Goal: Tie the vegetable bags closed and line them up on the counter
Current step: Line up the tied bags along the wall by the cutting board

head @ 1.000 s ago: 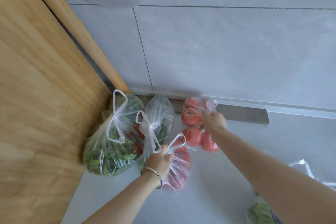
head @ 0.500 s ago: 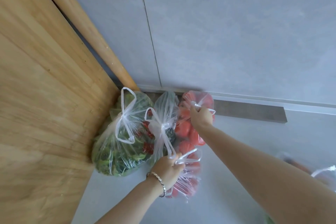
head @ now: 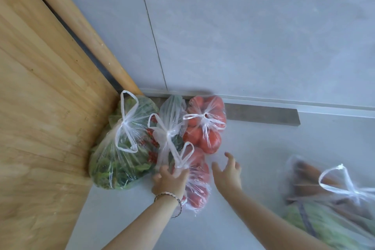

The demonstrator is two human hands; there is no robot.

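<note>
- Red vegetables fill the tied front bag (head: pixel 197 186), which lies on the grey counter (head: pixel 253 158). Our left hand (head: pixel 170 180) is at its knot, but we cannot tell if it grasps or only touches.
- Our right hand (head: pixel 227 174) holds nothing, its fingers spread, just beside this bag.
- Behind, three tied bags stand in a row near the wall: greens bag (head: pixel 121 160), middle bag (head: pixel 172 119), tomato bag (head: pixel 205 128).
- The greens bag touches a wooden panel (head: pixel 40 128).
- One blurred bag (head: pixel 328 199) lies well apart on the right.
</note>
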